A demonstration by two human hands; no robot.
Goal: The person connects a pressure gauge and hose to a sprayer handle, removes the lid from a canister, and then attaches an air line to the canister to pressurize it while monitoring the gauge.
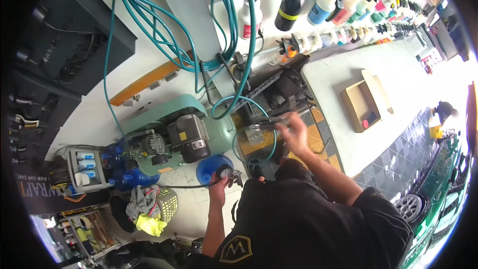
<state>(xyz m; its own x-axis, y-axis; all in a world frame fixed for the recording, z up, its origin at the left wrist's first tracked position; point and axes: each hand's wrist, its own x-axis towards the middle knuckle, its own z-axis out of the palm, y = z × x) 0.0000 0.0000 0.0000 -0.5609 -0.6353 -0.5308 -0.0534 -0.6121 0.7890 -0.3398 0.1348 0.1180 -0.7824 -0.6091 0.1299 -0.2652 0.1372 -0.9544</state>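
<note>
1. The left hand (219, 183) has its fingers curled around a dark, round-faced fitting (225, 171), gripping it at the end of a slim black cable (185, 187).
2. The cable's long axis runs roughly crosswise, leaving the hand toward the left; the fitting's narrow end points the other way, toward the right.
3. The blue round plastic container (203, 175) lies just beyond the fitting, with the pale green metal compressor (219, 128) farther out.
4. The right hand (295, 132) is raised well apart, farther from the body and to the right. Its fingers are bent beside a blurred greyish piece; whether they grip it, I cannot tell.
5. Between the hands hangs the lower loop of a teal flexible hose (245, 74), its right side nearer the right hand.
6. The decisive relation, I judge, is that gap: the fitting sits inside the left grasp, while the right hand is nearer the left edge of the white rectangular table (323, 99).
</note>
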